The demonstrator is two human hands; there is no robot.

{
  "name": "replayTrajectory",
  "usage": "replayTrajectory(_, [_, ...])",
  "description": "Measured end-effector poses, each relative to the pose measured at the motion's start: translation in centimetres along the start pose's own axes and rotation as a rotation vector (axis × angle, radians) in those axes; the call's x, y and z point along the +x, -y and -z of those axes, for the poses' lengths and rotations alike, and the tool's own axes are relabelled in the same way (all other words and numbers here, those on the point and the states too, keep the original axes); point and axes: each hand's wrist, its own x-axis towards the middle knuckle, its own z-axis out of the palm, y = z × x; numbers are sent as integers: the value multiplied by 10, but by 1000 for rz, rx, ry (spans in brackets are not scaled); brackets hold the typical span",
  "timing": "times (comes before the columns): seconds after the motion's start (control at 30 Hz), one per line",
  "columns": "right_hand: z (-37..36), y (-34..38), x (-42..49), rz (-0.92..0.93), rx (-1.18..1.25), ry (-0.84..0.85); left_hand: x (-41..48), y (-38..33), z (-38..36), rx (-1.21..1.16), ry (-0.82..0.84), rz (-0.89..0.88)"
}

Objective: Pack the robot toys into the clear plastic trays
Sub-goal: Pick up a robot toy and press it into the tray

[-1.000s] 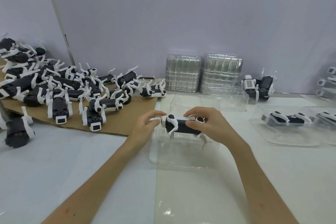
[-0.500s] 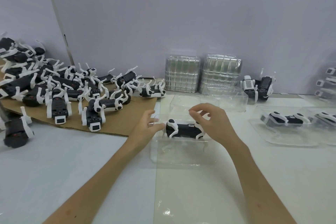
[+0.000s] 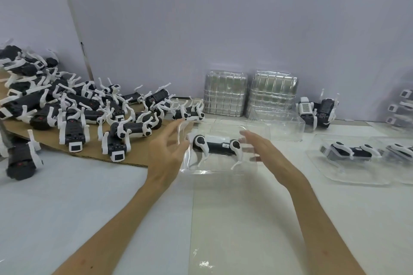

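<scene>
Over the white tabletop the left hand and right hand, fingers loosely spread and holding nothing, flank the clear plastic tray where the black-and-white robot toy lies between them, with a heap of loose robot toys farther left.

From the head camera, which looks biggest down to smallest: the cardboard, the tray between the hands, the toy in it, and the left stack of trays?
1. Cardboard.
2. Tray.
3. Left stack and toy look about alike. The stack stands farther from the camera, so I leave them unranked.
</scene>
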Motion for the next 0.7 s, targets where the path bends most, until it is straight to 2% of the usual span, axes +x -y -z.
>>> replayTrajectory(0.07, [0,-1,-4,18,21,85,1,2,0,3,-5,-25])
replayTrajectory(0.17, [-1,0,-4,57,62,69,5,3,1,6,32,8])
replayTrajectory(0.33, [-10,3,-2,173,163,-41,6,0,-5,-234,263,329])
replayTrajectory(0.4, [-11,3,0,214,157,-59,7,6,-7,-228,262,372])
replayTrajectory(0.53, [-13,2,1,249,142,-92,10,13,-4,-220,228,387])
replayTrajectory(0.7, [-16,0,1,273,65,-189,8,14,-6,-211,201,291])
